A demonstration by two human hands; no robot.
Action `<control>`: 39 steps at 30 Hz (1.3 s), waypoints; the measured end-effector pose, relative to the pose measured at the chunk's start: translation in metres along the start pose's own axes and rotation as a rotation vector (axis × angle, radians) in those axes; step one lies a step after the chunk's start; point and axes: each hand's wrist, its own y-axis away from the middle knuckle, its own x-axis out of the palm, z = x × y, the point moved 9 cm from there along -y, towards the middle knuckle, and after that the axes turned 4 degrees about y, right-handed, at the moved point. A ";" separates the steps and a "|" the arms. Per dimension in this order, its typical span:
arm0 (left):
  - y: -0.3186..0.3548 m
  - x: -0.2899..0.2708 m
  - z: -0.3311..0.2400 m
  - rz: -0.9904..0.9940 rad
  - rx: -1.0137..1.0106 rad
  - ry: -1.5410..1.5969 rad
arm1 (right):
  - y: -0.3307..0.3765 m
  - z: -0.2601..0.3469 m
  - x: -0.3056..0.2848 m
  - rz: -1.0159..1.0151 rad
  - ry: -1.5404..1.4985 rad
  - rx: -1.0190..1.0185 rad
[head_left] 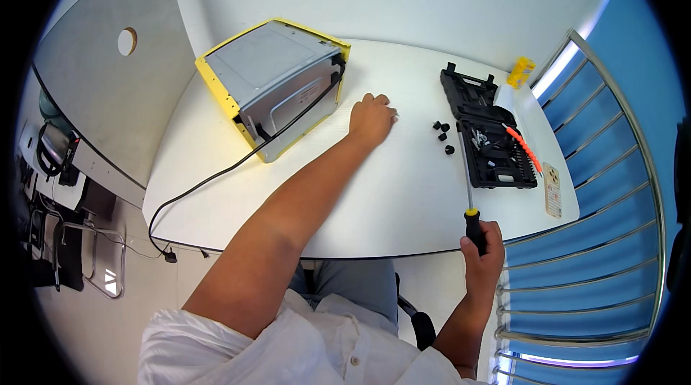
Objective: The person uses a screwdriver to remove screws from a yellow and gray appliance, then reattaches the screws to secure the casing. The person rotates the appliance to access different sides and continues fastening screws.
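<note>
In my right hand [486, 255], over the table's front edge, is a screwdriver [472, 221] with a black and yellow handle, its long shaft pointing away from me. My left hand [371, 121] rests on the white table [389, 198], fingers curled together. A small pale bit shows at its fingertips, too small to name. Left of that hand stands a boxy appliance [277, 72] with grey metal panels and a yellow frame. Its black power cord [216, 172] runs over the table's left edge. Several small black knob-like pieces [442, 136] lie to the right of my left hand.
An open black tool case [497, 182] with bits lies at the right, an orange flexible shaft [524, 147] across it. Beside it are a beige remote-like object [553, 190] and a yellow item [520, 72]. Metal railing [640, 140] borders the right side; a grey partition [93, 90] stands left.
</note>
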 end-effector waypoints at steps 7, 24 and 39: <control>0.068 -0.095 -0.061 -0.032 0.136 0.427 | 0.011 -0.033 0.007 0.004 -0.261 0.150; 0.022 -0.231 0.162 0.272 -0.262 -0.133 | -0.021 0.061 0.163 0.261 0.523 -0.352; 0.029 -0.227 0.158 0.202 -0.219 -0.140 | -0.026 0.060 0.179 0.314 0.560 -0.323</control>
